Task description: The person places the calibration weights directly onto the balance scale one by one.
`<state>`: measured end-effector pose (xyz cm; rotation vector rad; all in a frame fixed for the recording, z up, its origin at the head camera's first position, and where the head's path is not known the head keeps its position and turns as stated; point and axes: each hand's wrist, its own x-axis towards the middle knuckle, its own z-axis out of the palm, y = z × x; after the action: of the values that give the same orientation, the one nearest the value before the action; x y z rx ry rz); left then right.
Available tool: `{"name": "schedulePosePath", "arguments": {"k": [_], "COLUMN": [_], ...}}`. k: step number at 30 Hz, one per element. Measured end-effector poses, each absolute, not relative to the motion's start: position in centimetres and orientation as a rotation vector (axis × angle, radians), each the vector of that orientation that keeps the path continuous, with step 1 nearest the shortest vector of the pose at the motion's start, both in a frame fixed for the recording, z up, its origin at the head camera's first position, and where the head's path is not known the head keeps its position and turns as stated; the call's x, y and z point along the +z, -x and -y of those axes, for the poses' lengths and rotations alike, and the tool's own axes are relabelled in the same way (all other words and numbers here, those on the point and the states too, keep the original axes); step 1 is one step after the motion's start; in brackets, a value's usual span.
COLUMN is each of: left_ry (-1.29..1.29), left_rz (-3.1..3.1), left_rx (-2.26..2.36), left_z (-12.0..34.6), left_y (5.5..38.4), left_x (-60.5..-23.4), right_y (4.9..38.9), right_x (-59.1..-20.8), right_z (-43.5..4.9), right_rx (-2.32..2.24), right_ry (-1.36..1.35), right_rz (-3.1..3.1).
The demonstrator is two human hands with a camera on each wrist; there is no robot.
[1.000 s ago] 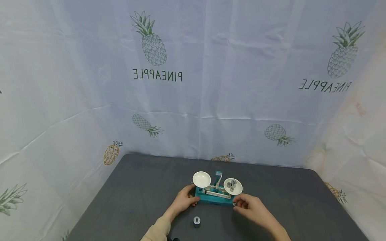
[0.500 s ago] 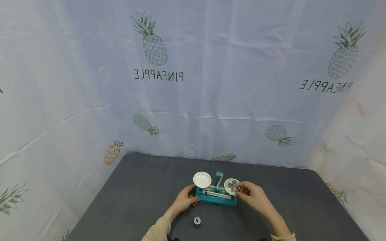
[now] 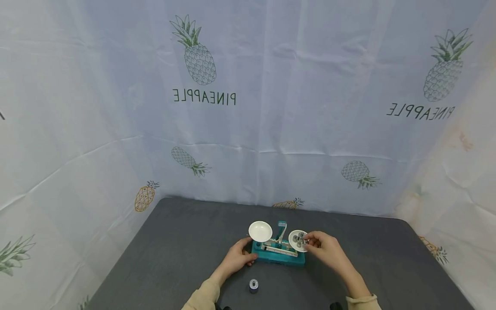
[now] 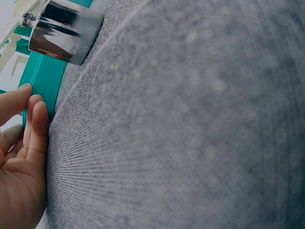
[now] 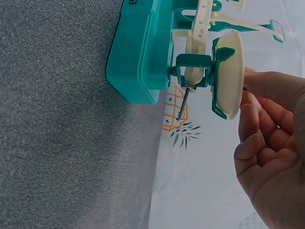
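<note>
A teal balance scale (image 3: 279,257) with two cream pans stands on the dark table. My left hand (image 3: 235,256) grips the left end of its base; the left wrist view shows fingertips (image 4: 39,112) against the teal edge. Nothing lies in the left pan (image 3: 260,231). In the right pan (image 3: 291,243) stand several small metal weights (image 3: 296,238). My right hand (image 3: 327,252) is at this pan's right rim, thumb and index finger pinching a small metal weight (image 3: 305,242), mostly hidden by the fingers. The right wrist view shows the hand (image 5: 274,138) behind the pan (image 5: 230,76).
A larger shiny cylindrical weight (image 3: 253,286) with a knob stands on the table in front of the scale; it looms near in the left wrist view. White cloth (image 3: 240,129) printed with pineapples hangs behind and beside the table (image 3: 186,241).
My right hand has lifted the small weight from beside the base's right front corner up to the right pan, then barely moved. My left hand has stayed on the base.
</note>
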<state>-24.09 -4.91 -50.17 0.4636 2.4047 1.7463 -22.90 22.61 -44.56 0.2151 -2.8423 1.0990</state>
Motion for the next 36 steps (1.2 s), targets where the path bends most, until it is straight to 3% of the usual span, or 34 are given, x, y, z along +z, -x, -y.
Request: {"name": "schedulePosePath", "arguments": {"k": [5, 13, 36], "left_ry": [-0.469, -0.436, -0.447], "left_rz": [-2.426, -2.430, -2.410], "left_rx": [1.731, 1.709, 1.725], "left_z": [4.9, 5.0, 5.1], "left_y": [24.0, 25.8, 26.0], "left_x": [-50.0, -53.4, -53.6], "right_y": [23.1, 23.2, 23.2], "right_x": [-44.5, -44.2, -44.0], "right_z": [-22.4, -22.2, -21.9], "right_rx": [1.040, 0.994, 0.944], "right_ry": [-0.220, -0.191, -0.149], "right_rz": [2.860, 2.889, 2.894]}}
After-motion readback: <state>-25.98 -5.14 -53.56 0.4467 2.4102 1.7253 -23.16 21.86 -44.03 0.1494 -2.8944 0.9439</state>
